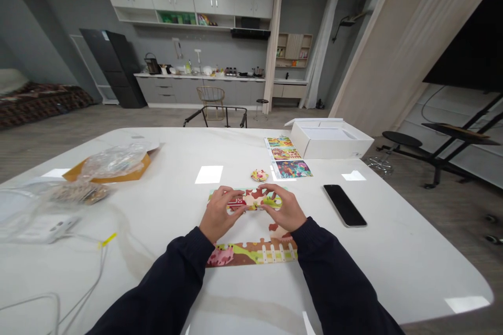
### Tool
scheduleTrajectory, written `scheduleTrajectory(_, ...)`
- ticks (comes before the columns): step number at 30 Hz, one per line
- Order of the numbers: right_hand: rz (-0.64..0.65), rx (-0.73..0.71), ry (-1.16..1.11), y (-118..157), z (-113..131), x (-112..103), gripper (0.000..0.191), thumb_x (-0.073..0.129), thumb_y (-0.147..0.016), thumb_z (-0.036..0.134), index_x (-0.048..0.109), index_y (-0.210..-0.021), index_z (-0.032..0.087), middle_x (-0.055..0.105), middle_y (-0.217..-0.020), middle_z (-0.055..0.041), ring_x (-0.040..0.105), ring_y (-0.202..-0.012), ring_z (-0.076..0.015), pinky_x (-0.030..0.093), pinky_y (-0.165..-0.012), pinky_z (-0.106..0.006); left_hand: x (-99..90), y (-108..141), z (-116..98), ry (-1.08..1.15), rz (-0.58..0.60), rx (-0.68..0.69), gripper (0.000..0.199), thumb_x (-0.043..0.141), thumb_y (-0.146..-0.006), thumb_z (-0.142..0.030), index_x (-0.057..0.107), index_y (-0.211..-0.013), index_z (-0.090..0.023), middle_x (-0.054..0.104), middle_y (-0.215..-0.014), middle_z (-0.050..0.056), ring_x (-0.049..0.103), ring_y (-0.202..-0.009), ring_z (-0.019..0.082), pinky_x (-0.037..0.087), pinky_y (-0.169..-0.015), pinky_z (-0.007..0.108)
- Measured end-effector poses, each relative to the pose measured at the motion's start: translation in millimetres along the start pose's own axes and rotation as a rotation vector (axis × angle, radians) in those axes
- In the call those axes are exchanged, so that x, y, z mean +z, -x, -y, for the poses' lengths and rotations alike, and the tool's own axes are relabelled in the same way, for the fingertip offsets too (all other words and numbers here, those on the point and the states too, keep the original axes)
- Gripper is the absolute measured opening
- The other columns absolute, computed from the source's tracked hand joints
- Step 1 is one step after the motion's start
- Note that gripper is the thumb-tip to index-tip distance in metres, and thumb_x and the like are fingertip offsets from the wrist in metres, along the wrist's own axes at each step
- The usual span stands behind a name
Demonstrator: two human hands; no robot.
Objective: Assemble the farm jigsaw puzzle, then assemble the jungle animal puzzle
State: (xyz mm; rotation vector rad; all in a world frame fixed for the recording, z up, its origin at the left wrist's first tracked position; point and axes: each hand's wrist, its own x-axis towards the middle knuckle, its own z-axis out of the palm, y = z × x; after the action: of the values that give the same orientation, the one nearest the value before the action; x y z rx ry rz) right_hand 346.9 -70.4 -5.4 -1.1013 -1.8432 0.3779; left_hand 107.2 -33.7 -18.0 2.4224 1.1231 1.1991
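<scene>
My left hand (218, 214) and my right hand (285, 208) grip a strip of joined cartoon jigsaw pieces (253, 200) from both ends, on or just above the white table (165, 267). Its pattern shows red, cream and green, and my fingers cover parts of it. Nearer me lies a longer assembled puzzle strip (251, 254) with a white fence and a pink shape, partly under my wrists. A small stack of puzzle pieces (259, 175) sits beyond my hands.
Three printed picture cards (286, 155) lie in a column beside an open white box (330, 139). A black smartphone (345, 205) lies to the right. At left are a plastic bag (113, 162), a cardboard envelope (135, 169), loose pieces (78, 193) and white cables (84, 282).
</scene>
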Motion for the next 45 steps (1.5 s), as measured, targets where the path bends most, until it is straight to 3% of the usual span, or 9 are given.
scheduleTrajectory(3,-0.012,-0.005,-0.002,0,0,0,0.044,0.071,-0.085,0.020,0.062,-0.128,0.027,0.071,-0.124,-0.0070,0.069,-0.098,-0.0228,0.057,-0.085,-0.038,0.0,1,-1,-0.007,0.005,0.024,0.027,0.071,-0.092,-0.039,0.069,-0.115,-0.025,0.063,-0.106,0.009,0.062,-0.104,0.026,0.053,-0.092,0.043)
scheduleTrajectory(23,0.000,-0.020,0.024,1,-1,-1,0.045,0.073,-0.087,0.022,0.062,-0.130,0.029,0.071,-0.121,-0.0065,0.069,-0.098,-0.0229,0.057,-0.090,-0.041,-1.4,1,-3,0.053,0.004,0.019,0.023,0.070,-0.092,-0.036,0.069,-0.112,-0.023,0.065,-0.103,0.009,0.065,-0.099,0.025,0.055,-0.091,0.042)
scheduleTrajectory(26,0.023,-0.047,0.014,0,1,-1,0.051,0.076,-0.086,0.024,0.061,-0.134,0.030,0.069,-0.118,-0.0078,0.067,-0.100,-0.0241,0.056,-0.093,-0.043,-2.7,0,-7,0.131,0.007,-0.019,0.025,0.069,-0.092,-0.035,0.070,-0.114,-0.024,0.067,-0.106,0.009,0.067,-0.102,0.025,0.056,-0.093,0.042)
scheduleTrajectory(29,0.065,-0.041,-0.012,-2,6,1,0.054,0.080,-0.083,0.028,0.062,-0.134,0.029,0.064,-0.110,-0.0072,0.066,-0.088,-0.0217,0.059,-0.082,-0.039,-2.4,0,-13,0.324,0.043,-0.120,0.030,0.066,-0.094,-0.033,0.068,-0.123,-0.025,0.073,-0.105,0.007,0.070,-0.099,0.023,0.057,-0.093,0.040)
scheduleTrajectory(33,0.087,0.011,0.022,-2,13,8,0.057,0.088,-0.075,0.030,0.064,-0.127,0.026,0.063,-0.101,-0.0057,0.064,-0.087,-0.0222,0.058,-0.079,-0.038,0.7,1,-20,0.582,0.171,-0.206,0.039,0.062,-0.097,-0.033,0.063,-0.135,-0.025,0.075,-0.097,0.005,0.072,-0.090,0.020,0.058,-0.086,0.034)
scheduleTrajectory(36,0.104,0.028,0.004,-1,15,14,0.061,0.090,-0.072,0.037,0.063,-0.124,0.024,0.067,-0.100,-0.0061,0.064,-0.088,-0.0231,0.057,-0.080,-0.038,1.9,1,-20,0.587,0.223,-0.200,0.046,0.063,-0.096,-0.034,0.059,-0.141,-0.026,0.073,-0.089,0.002,0.070,-0.083,0.018,0.058,-0.081,0.031)
scheduleTrajectory(40,0.167,0.188,-0.224,0,18,19,0.045,0.077,-0.084,0.048,0.065,-0.120,0.023,0.070,-0.085,-0.0018,0.064,-0.070,-0.0171,0.055,-0.063,-0.030,-0.4,2,-18,0.524,0.228,-0.177,0.045,0.057,-0.099,-0.034,0.058,-0.143,-0.027,0.069,-0.090,0.004,0.067,-0.082,0.018,0.057,-0.081,0.033)
scheduleTrajectory(42,0.168,0.294,-0.357,0,20,19,0.034,0.067,-0.091,0.050,0.066,-0.108,0.021,0.070,-0.074,-0.0003,0.063,-0.062,-0.0157,0.053,-0.060,-0.029,-1.3,2,-19,0.559,0.214,-0.174,0.051,0.055,-0.100,-0.035,0.049,-0.150,-0.028,0.068,-0.091,0.004,0.067,-0.085,0.018,0.057,-0.086,0.035)
scheduleTrajectory(45,0.146,0.434,-0.526,-2,21,17,0.034,0.069,-0.088,0.054,0.059,-0.092,0.022,0.073,-0.067,-0.0005,0.066,-0.057,-0.0173,0.051,-0.055,-0.029,0.1,3,-23,0.662,0.178,-0.215,0.072,0.065,-0.094,-0.035,0.031,-0.157,-0.028,0.064,-0.085,0.000,0.065,-0.080,0.016,0.058,-0.086,0.035)
